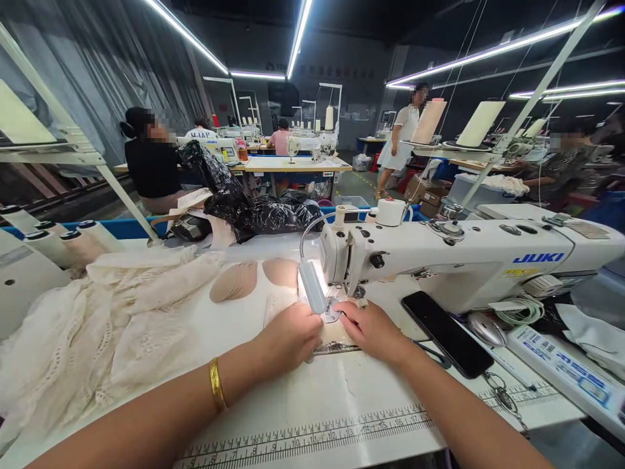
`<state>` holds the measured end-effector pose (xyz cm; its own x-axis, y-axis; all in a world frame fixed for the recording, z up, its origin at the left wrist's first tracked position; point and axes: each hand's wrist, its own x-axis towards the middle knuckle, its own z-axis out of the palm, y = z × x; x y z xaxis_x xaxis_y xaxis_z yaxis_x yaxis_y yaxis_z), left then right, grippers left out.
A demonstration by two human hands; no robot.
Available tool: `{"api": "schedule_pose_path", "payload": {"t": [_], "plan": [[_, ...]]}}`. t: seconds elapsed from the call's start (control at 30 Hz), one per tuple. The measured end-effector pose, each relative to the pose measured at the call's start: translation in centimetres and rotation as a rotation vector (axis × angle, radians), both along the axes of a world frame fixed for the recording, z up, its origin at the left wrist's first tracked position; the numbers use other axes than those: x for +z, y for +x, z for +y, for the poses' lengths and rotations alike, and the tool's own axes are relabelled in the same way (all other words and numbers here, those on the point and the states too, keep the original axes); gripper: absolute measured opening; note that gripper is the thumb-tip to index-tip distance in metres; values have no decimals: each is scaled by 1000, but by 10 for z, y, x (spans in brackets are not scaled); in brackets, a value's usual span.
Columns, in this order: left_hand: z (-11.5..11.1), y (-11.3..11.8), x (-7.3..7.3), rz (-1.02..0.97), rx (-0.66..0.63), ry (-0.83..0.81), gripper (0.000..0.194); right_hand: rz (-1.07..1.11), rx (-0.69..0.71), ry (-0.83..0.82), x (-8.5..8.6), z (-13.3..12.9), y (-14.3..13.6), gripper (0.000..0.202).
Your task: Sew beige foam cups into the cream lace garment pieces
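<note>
My left hand (294, 335) lies left of the needle area of a white sewing machine (463, 257), its fingers curled closed. Whatever it may hold is hidden. From the right, my right hand (372, 329) reaches to the metal needle plate (333, 311) under the machine head, with thumb and forefinger close together. Anything between those fingertips is too small to make out. A small grey lamp (312, 286) on a bent metal neck lights this spot and covers part of it. Behind my left hand are a fanned stack of beige oval pieces (233, 282) and another beige piece (282, 272).
Cream openwork fabric (141, 319) is heaped on the left. A black phone (446, 333), a mouse (487, 329) and a white-and-blue box (569, 371) lie right. Black plastic bags (273, 215) sit behind the table. A printed ruler (312, 438) runs along the front edge. Several people are farther back.
</note>
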<state>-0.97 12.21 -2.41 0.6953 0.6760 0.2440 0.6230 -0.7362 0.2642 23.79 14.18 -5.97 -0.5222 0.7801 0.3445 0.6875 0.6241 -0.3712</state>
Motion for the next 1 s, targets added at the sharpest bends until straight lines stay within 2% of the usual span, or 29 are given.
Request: {"api": "schedule_pose_path", "payload": {"t": [0.13,0.3,0.43,0.67,0.8,1.0], "plan": [[9,3,-3,-64,-20,16,24,8,13,15,2,-1,-1,26],[17,6,-3,-123,-112,152,25,6,17,32,2,-1,-1,27],[15,5,0,-76,-160,170,34,2,9,9,-1,1,0,28],[21,2,-1,-15,-151,200,27,-2,-1,-33,-1,0,1,29],[25,1,-2,16,-158,221,30,-10,-3,-68,2,-1,0,30],[28,-1,2,17,-131,191,26,-2,-7,-95,4,-3,1,30]]}}
